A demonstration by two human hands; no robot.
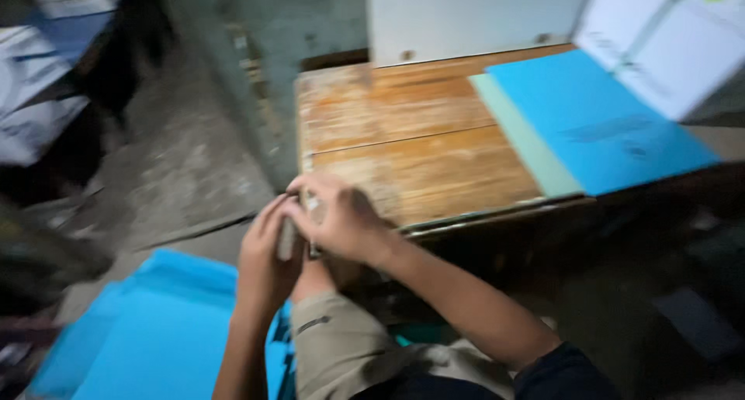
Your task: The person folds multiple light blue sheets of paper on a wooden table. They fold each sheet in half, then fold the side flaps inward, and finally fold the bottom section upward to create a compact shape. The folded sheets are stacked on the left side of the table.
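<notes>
- Two hands in shot, pressed close together at the near left corner of the wooden surface.
- The left hand is cupped around one small pale object, fingers curled along its side.
- The right hand folds over the top of that same object, thumb and fingers wrapped on it, so both hands are clamped on the one thing; it is too blurred to say what it is.
- The object sits just off the surface's front edge, above the person's knee in beige cloth.
- On the surface, far right: one blue sheet, rectangular, lying on one pale green sheet whose left strip peeks out; both overhang the front edge.
- Above them, top right: one white rectangular package, tilted, with grey marks and a green patch at its upper corner.
- Behind the surface stands one white panel.
- Down on the floor, bottom left: a stack of bright blue sheets, count unclear.
</notes>
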